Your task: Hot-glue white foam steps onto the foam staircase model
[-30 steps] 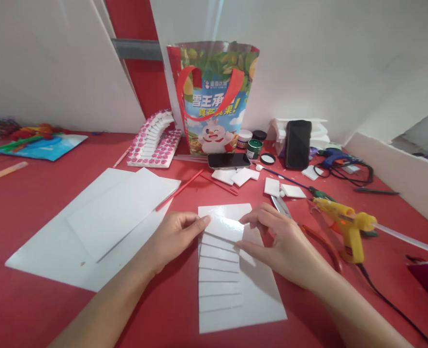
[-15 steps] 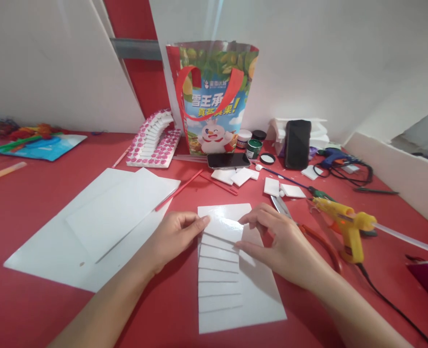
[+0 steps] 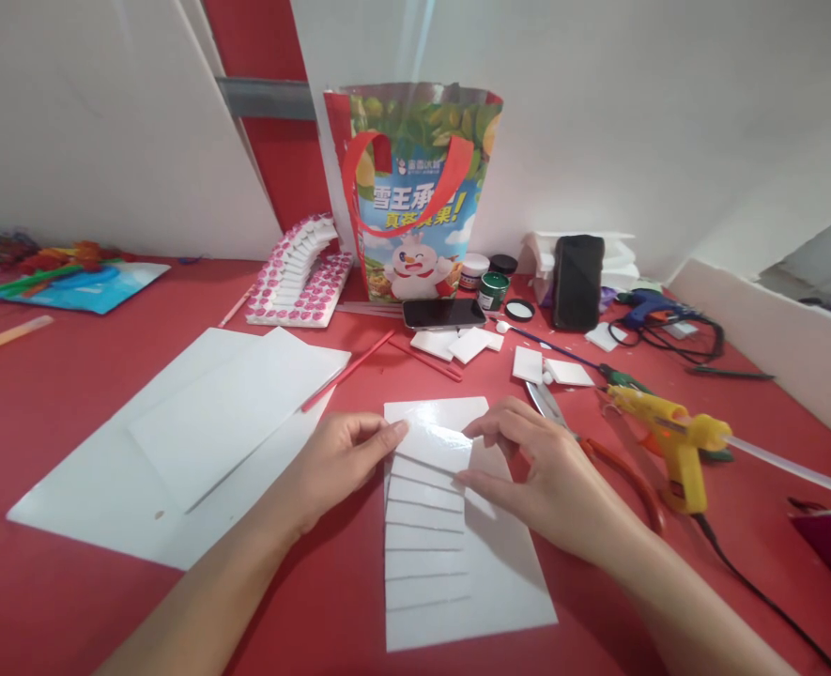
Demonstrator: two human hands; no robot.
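Observation:
A white foam board [image 3: 506, 582] lies on the red table in front of me. Along its left side runs an overlapping, slightly curving row of white foam strips [image 3: 425, 540], like stair steps. The topmost white piece [image 3: 433, 443] sits at a tilt over the strip below. My left hand [image 3: 341, 465] pinches the left edge of this piece between thumb and fingers. My right hand [image 3: 534, 460] holds its right edge, thumb at the lower corner and fingertips at the upper one.
Larger white boards [image 3: 196, 413] lie to the left. On the right are a yellow glue gun [image 3: 675, 437] with its cord and orange-handled scissors [image 3: 626, 474]. Behind stand a printed bag [image 3: 415, 197], paint jars [image 3: 492, 289], a phone [image 3: 577, 282] and a pink-dotted stair model [image 3: 299, 272].
Both hands stay in place on the topmost white piece. The whole view has shifted very slightly; nothing else visibly differs.

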